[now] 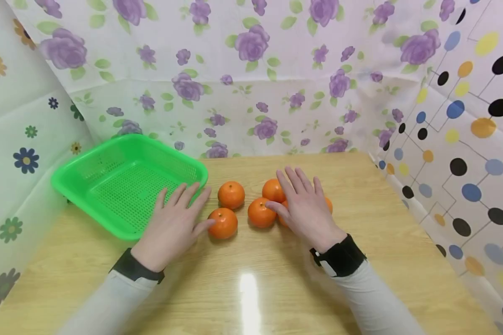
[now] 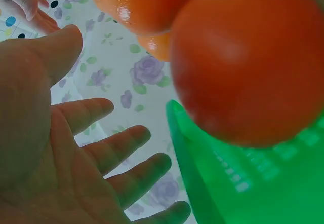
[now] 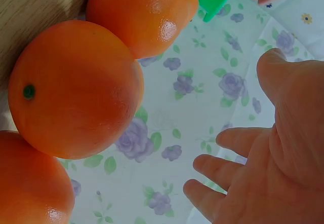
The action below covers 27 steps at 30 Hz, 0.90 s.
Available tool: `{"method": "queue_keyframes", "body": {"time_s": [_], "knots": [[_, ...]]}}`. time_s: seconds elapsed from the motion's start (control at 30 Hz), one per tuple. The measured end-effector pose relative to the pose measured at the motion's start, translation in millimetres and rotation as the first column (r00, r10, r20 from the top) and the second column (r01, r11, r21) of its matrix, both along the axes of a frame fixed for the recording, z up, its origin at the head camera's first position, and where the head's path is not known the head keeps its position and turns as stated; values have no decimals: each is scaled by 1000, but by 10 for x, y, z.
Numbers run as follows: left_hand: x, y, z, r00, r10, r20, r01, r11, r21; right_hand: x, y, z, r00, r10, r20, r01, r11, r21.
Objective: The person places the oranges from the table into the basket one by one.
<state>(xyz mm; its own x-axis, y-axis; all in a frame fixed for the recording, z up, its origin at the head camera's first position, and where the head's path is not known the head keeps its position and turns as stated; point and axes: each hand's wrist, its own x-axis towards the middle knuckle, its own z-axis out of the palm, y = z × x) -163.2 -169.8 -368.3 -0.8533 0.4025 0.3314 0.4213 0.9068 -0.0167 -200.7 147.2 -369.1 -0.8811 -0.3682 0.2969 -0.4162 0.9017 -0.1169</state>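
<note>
Left hand, fingers spread flat, holds nothing, over the green basket edge at frame left-centre, thumb beside an orange. Right hand, fingers splayed, holds nothing, rests over the orange cluster at desk centre.

Five glossy oranges lie clustered on the bench before me. The nearest-left orange sits just beside my left grip, touching its thumb. Another orange lies behind it, near the green basket. My right grip rests flat over the other oranges: one orange at its thumb, one at its fingertips.
</note>
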Motion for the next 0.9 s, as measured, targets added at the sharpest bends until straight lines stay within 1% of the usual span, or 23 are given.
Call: {"method": "queue_keyframes", "body": {"time_s": [0.13, 0.37, 0.5, 0.7, 0.83, 0.9], "knots": [[104, -114, -8, 1000, 0, -16, 0, 1000, -1, 1, 5, 22, 1000, -1, -24, 1, 1000, 24], [242, -260, -43, 1000, 12, -25, -11, 999, 30, 30, -19, -11, 1000, 7, 9, -7, 999, 41], [280, -326, -44, 999, 32, -25, -31, 999, 32, 46, -49, -19, 1000, 24, 2, -24, 998, 58], [296, -389, -54, 996, 49, -71, -46, 998, 33, 81, -118, -43, 996, 87, -19, -84, 992, 91], [301, -428, -68, 994, 45, -97, -43, 999, 28, 104, -181, -45, 986, 161, -47, -159, 986, 51], [303, -446, -74, 994, 43, -99, -41, 999, 22, 122, -215, -42, 980, 192, -46, -191, 981, 22]]}}
